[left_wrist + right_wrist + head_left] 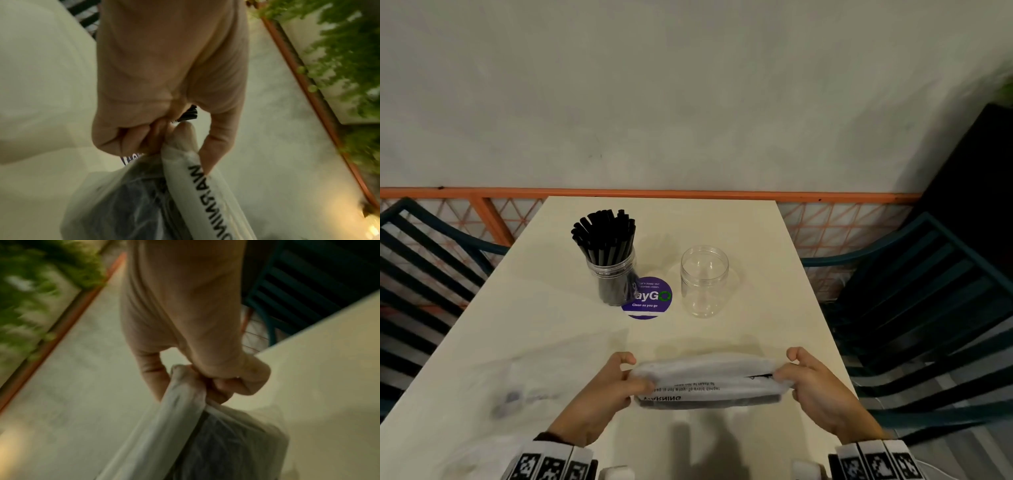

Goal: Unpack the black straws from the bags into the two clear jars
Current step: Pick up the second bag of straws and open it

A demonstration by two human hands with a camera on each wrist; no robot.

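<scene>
A frosted plastic bag of black straws (709, 382) with WARNING print lies sideways just above the table's near edge. My left hand (616, 383) grips its left end and my right hand (804, 380) grips its right end. The left wrist view shows my fingers (144, 138) pinching the bag (185, 186); the right wrist view shows my fingers (232, 386) bunched on the bag (185, 418). A clear jar (616, 274) packed with black straws (604, 236) stands at the table's centre left. An empty clear jar (704, 281) stands to its right.
The cream table (763, 240) carries a round purple sticker (650, 298) between the jars and a crumpled clear bag (524, 390) at the near left. Dark slatted chairs (928, 308) flank both sides. An orange railing (654, 193) runs behind the table.
</scene>
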